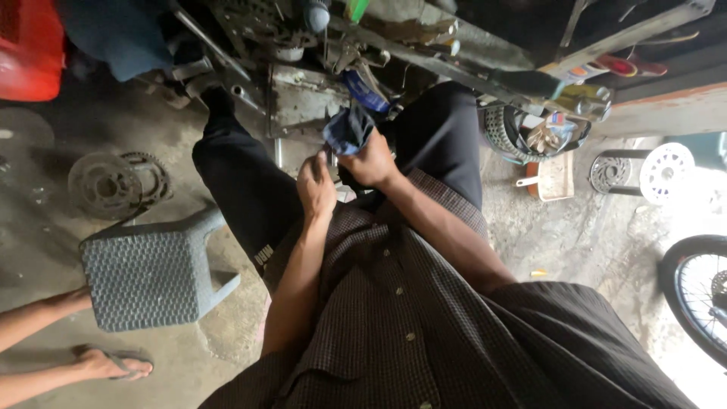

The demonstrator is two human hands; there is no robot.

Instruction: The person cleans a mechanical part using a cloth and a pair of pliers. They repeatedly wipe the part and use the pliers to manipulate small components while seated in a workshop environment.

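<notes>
My right hand (371, 160) grips a crumpled dark blue rag (347, 129) in front of my knees. My left hand (315, 185) sits just beside it, fingers curled against the lower end of the rag; whether it grips the cloth is unclear. I am seated, with black trousers (242, 182) and a dark checked shirt (394, 303) filling the middle of the view. Beyond the rag lies greasy metal machinery (303, 83) with a chain sprocket.
A grey plastic stool (148, 276) stands at the left. Another person's bare legs and sandalled foot (113, 365) are at the lower left. A sprocket and disc (113, 182) lie on the concrete floor. A motorcycle wheel (700, 291) is at the right, a basket of parts (541, 132) behind.
</notes>
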